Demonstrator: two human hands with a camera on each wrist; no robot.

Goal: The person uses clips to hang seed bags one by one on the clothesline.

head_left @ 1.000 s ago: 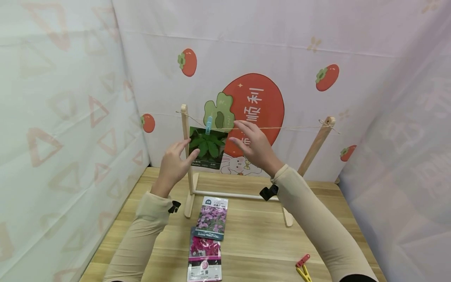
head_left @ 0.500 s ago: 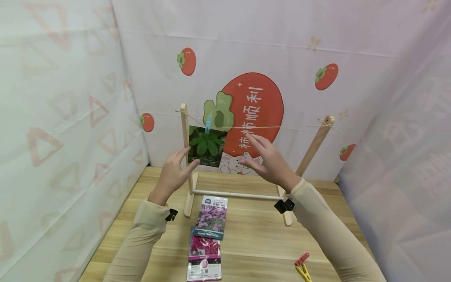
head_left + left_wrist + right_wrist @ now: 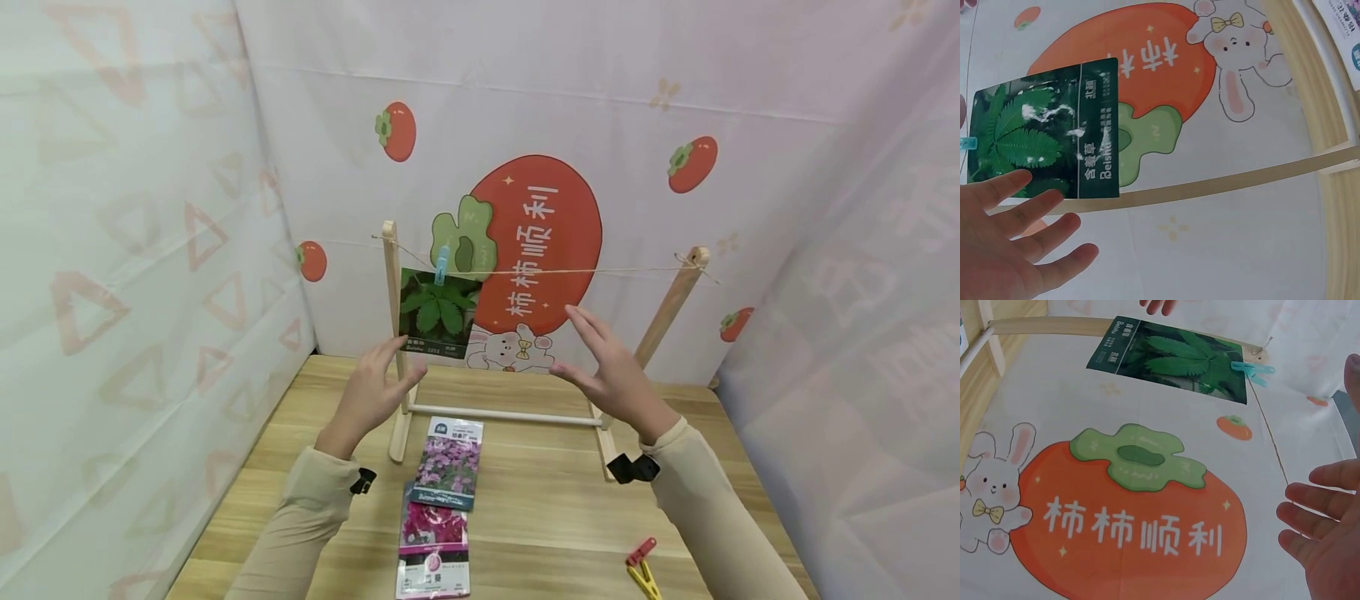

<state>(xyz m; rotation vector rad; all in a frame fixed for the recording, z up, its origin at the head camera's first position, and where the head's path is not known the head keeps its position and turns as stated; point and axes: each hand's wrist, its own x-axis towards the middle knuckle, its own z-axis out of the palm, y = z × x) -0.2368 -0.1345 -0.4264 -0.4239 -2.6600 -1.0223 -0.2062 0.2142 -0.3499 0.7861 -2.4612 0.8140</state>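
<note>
A green seed packet with a fern-like leaf hangs from the string, held at its top by a light blue clothespin. My left hand is in front of the rack's left post, its fingers spread and relaxed just below the packet's lower left corner. In the left wrist view the fingers overlap the packet's edge and hold nothing. Farther right, my right hand is in the air with fingers apart and bare, below the string and left of the right post. The right wrist view shows the clothespin gripping the packet's edge.
Two flower seed packets lie overlapped on the table: a purple one partly over a magenta one. A red clothespin and a yellow clothespin lie at front right. The wooden rack has a white crossbar.
My right hand has moved right and down, away from the string and the hanging packet. My left hand has dropped a little. The packet stays hanging under its clothespin.
</note>
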